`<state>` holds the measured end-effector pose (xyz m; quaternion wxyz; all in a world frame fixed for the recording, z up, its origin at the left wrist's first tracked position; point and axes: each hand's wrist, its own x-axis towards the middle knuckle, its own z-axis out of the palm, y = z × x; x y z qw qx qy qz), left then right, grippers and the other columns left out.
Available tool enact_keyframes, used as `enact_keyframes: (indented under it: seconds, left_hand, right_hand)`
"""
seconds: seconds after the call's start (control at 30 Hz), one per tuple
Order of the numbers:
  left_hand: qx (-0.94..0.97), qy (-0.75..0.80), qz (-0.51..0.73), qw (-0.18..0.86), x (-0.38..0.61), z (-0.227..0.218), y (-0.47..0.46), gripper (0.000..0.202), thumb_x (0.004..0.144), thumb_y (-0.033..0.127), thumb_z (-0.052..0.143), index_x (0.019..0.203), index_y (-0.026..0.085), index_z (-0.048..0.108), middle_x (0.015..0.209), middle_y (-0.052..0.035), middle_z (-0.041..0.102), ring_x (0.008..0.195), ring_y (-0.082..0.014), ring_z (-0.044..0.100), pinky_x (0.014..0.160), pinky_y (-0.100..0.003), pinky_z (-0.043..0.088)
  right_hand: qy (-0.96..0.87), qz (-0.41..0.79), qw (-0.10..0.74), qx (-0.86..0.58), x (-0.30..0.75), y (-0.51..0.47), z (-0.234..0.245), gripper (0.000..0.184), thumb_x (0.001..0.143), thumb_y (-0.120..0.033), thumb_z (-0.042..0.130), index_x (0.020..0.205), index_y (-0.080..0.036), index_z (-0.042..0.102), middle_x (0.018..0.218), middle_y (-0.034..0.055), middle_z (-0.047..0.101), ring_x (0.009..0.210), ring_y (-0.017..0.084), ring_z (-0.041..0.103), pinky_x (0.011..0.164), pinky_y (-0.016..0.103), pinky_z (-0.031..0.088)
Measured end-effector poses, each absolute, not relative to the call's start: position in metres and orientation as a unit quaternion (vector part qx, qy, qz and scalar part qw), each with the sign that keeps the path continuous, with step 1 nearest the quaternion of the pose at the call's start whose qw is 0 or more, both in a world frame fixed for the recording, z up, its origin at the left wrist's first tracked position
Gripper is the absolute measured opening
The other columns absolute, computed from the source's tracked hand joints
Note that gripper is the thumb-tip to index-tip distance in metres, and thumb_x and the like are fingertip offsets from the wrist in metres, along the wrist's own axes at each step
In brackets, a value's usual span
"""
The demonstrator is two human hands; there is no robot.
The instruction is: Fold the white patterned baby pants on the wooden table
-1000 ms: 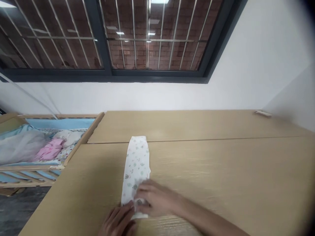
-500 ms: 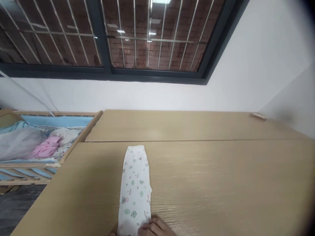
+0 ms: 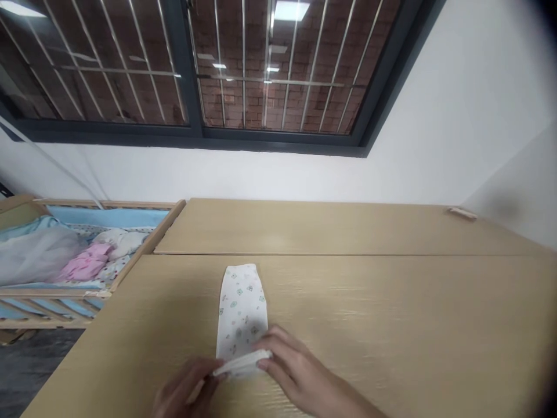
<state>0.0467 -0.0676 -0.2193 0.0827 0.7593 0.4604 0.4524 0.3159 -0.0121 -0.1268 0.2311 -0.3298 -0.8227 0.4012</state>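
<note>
Slightly apart, the left hand (image 3: pixel 189 384) and right hand (image 3: pixel 298 368) pinch the patterned white cloth (image 3: pixel 241 310) at its raised near edge.

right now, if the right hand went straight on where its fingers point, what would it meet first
Probably the white printed cloth, whose raised near end the right hand holds; exact depth is unclear.

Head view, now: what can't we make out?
All in the head view:
Cloth: underside of its near end, hidden by the fabric itself.
Left hand: wrist cut off by the bottom edge.
Right hand: its forearm is cut off by the bottom edge.
Sliver at far right: too small to identify.
Crib: left part cut off by the left edge.
</note>
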Motion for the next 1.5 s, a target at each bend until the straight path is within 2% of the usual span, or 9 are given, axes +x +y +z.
enact_keyframes:
  seconds: [0.23,0.4,0.5,0.67,0.8,0.93,1.07,1.2,1.5]
  left_hand:
    - [0.675,0.612,0.375,0.173,0.049,-0.199,0.046,0.033,0.098,0.047,0.051,0.097,0.020,0.071,0.078,-0.0009,0.072,0.067,-0.0173,0.066,0.064,-0.027,0.054]
    - [0.674,0.641,0.329,0.161,0.055,-0.209,0.124,0.030,0.100,0.037,0.046,0.095,0.017,0.067,0.082,-0.0042,0.070,0.075,-0.0192,0.065,0.069,-0.030,0.050]
    - [0.676,0.655,0.317,0.116,0.061,-0.216,0.139,0.024,0.098,0.031,0.048,0.100,0.016,0.066,0.094,-0.0104,0.071,0.092,-0.0259,0.066,0.085,-0.039,0.050]
    - [0.695,0.643,0.320,0.039,0.088,-0.228,0.079,0.039,0.099,0.037,0.048,0.129,0.013,0.056,0.137,-0.0188,0.059,0.125,-0.0347,0.054,0.107,-0.050,0.042]
    - [0.753,0.601,0.253,-0.091,0.116,-0.254,-0.001,0.046,0.099,0.038,0.048,0.139,0.016,0.051,0.142,-0.0172,0.056,0.132,-0.0353,0.051,0.102,-0.049,0.049]
    - [0.766,0.585,0.220,-0.148,0.125,-0.278,-0.037,0.039,0.092,0.044,0.057,0.121,0.020,0.066,0.126,-0.0153,0.066,0.119,-0.0387,0.059,0.095,-0.053,0.052]
    - [0.778,0.576,0.203,-0.147,0.120,-0.280,-0.034,0.044,0.091,0.045,0.060,0.126,0.020,0.066,0.133,-0.0174,0.062,0.127,-0.0410,0.054,0.098,-0.055,0.052]
    - [0.769,0.586,0.208,-0.148,0.121,-0.274,-0.031,0.056,0.091,0.042,0.060,0.142,0.018,0.055,0.154,-0.0206,0.043,0.144,-0.0428,0.037,0.102,-0.055,0.051]
    - [0.765,0.595,0.209,-0.132,0.123,-0.272,-0.032,0.070,0.095,0.042,0.055,0.157,0.020,0.034,0.162,-0.0189,0.032,0.146,-0.0406,0.036,0.103,-0.054,0.052]
  right_hand:
    - [-0.813,0.322,0.301,-0.379,0.293,0.087,-0.152,0.017,0.102,-0.031,0.053,0.111,-0.022,0.065,0.107,0.0061,0.069,0.097,0.020,0.064,0.088,0.034,0.049]
    - [-0.804,0.263,0.323,-0.424,0.267,0.154,-0.190,0.017,0.101,-0.019,0.049,0.107,-0.020,0.064,0.109,0.0078,0.066,0.106,0.022,0.061,0.095,0.036,0.047]
    - [-0.797,0.236,0.313,-0.460,0.259,0.175,-0.214,0.019,0.100,-0.015,0.047,0.107,-0.019,0.064,0.109,0.0090,0.063,0.110,0.022,0.059,0.096,0.036,0.047]
    - [-0.833,0.136,0.302,-0.443,0.258,0.168,-0.217,0.027,0.103,-0.024,0.046,0.125,-0.017,0.059,0.124,0.0151,0.060,0.120,0.026,0.055,0.105,0.044,0.044]
    - [-0.922,0.142,0.237,-0.271,0.249,0.129,-0.199,0.044,0.104,-0.034,0.047,0.145,-0.020,0.047,0.152,0.0155,0.047,0.140,0.027,0.044,0.114,0.045,0.037]
    - [-0.961,0.205,0.127,-0.137,0.239,0.098,-0.203,0.054,0.105,-0.043,0.043,0.155,-0.022,0.037,0.161,0.0120,0.038,0.150,0.023,0.032,0.119,0.040,0.031]
    - [-0.958,0.217,0.081,-0.169,0.237,0.103,-0.222,0.056,0.107,-0.048,0.035,0.156,-0.020,0.037,0.163,0.0099,0.034,0.154,0.021,0.023,0.125,0.041,0.018]
    - [-0.951,0.197,0.076,-0.228,0.236,0.134,-0.233,0.060,0.107,-0.054,0.032,0.158,-0.023,0.034,0.165,0.0060,0.027,0.155,0.020,0.017,0.127,0.043,0.008]
    - [-0.947,0.143,0.096,-0.273,0.238,0.190,-0.238,0.061,0.108,-0.049,0.026,0.162,-0.020,0.022,0.168,0.0058,0.019,0.156,0.021,0.012,0.128,0.044,0.008]
